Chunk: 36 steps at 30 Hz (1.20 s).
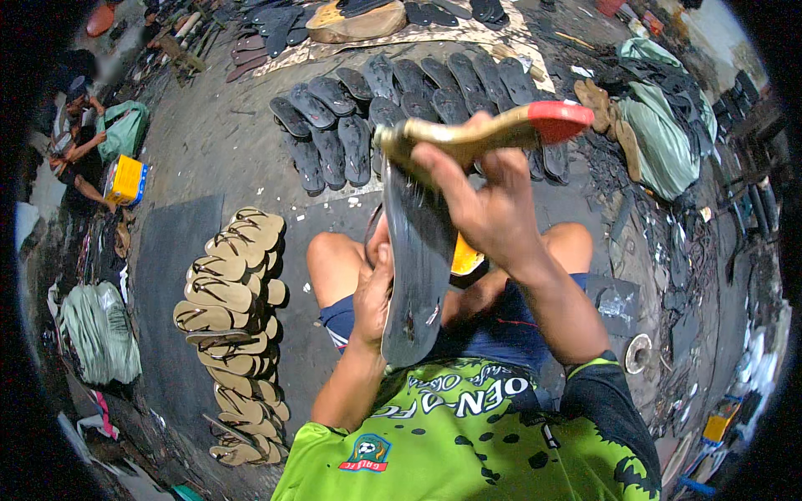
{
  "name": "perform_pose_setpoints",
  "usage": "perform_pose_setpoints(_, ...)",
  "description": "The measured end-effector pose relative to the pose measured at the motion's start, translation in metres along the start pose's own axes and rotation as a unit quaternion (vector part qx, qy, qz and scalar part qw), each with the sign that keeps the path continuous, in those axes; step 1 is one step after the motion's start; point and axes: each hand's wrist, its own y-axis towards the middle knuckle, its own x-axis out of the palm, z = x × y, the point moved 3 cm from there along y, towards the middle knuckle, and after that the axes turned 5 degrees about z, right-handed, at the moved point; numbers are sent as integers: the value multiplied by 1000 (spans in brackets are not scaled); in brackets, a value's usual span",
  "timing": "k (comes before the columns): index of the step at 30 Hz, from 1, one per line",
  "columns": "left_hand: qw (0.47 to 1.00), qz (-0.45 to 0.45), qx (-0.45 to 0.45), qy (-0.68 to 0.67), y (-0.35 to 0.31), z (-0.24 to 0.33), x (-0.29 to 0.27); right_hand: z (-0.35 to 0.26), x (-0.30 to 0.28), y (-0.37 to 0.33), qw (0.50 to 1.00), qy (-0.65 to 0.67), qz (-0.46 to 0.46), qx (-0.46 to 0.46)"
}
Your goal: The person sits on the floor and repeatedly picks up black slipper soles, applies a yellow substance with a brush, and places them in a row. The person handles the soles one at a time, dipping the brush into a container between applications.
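Right hand (493, 200) was closed round a red-ended wooden brush (511, 131) at the upper end of the black sole (416, 292), while the left hand (373, 292) was clamped on the sole's left edge. Brushing the sole's face seemed the current step; the next move likely called for steady strokes down it, clear of the beige sandals (219, 292) left of the sole

The raised black sole (418, 275) looks rubbery and smooth, with a streaky gloss. The brush-like tool (510, 127) appears wooden, its red end (561, 123) smooth. At left, tan sandals (221, 291) look matt and foamy; at far right, a green sack (664, 138) is crinkled, plastic-like.
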Motion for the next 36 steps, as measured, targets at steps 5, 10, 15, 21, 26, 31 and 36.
perform_pose_setpoints(5,997,-59,40,-37,-8,13,-21,10,-19,8,987,61,65,131)
perform_pose_setpoints(10,995,28,80,59,-4,17,-6,-5,-4,-21,988,-93,116,-51)
perform_pose_setpoints(15,974,109,136,146,-5,27,-42,6,-9,-26,988,36,90,120)
perform_pose_setpoints(21,992,99,69,36,7,24,-27,10,-14,-56,997,-46,65,-5)
perform_pose_setpoints(26,974,39,146,168,0,34,-55,-26,-48,38,966,-37,-11,-257)
perform_pose_setpoints(31,998,24,54,6,14,24,-30,-1,-27,35,932,-82,-141,-324)
perform_pose_setpoints(36,984,-137,38,-108,25,39,-15,-9,1,-84,957,16,-171,-235)
